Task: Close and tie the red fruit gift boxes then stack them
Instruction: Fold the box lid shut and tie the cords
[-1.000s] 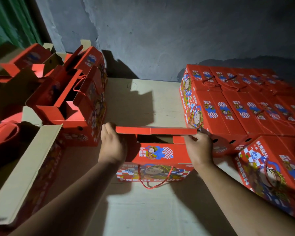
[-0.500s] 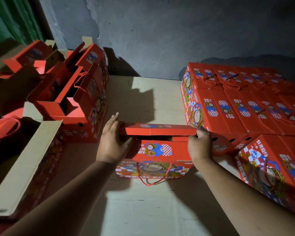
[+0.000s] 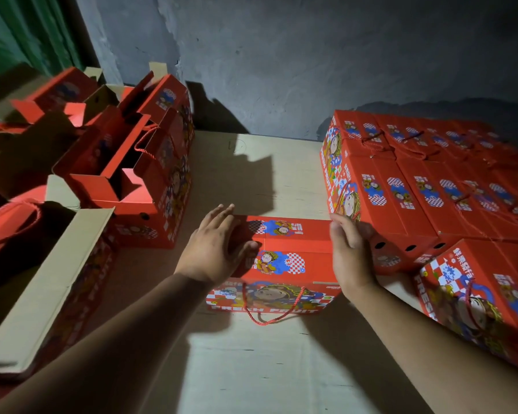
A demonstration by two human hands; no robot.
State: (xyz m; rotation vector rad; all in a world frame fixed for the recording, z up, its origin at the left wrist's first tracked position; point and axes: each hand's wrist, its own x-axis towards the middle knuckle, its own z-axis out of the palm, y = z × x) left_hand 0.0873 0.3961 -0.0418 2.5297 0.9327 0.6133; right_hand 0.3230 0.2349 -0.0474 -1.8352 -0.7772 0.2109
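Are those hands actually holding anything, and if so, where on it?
Nothing is gripped. The left hand presses flat on the left end of the red gift box lid; the right hand rests against its right end.

The gift box (image 3: 284, 258) is made of printed red cardboard (faintly sheened), its handle (image 3: 269, 315) of twisted cord; the desk (image 3: 251, 354) is matt board.

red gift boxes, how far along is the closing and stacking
Done: a block of closed boxes stands stacked on the right. In hand: the middle box, lid flaps folded down, left hand flat on top, right hand at its end, rope handle hanging untied. Left: the open boxes at left.
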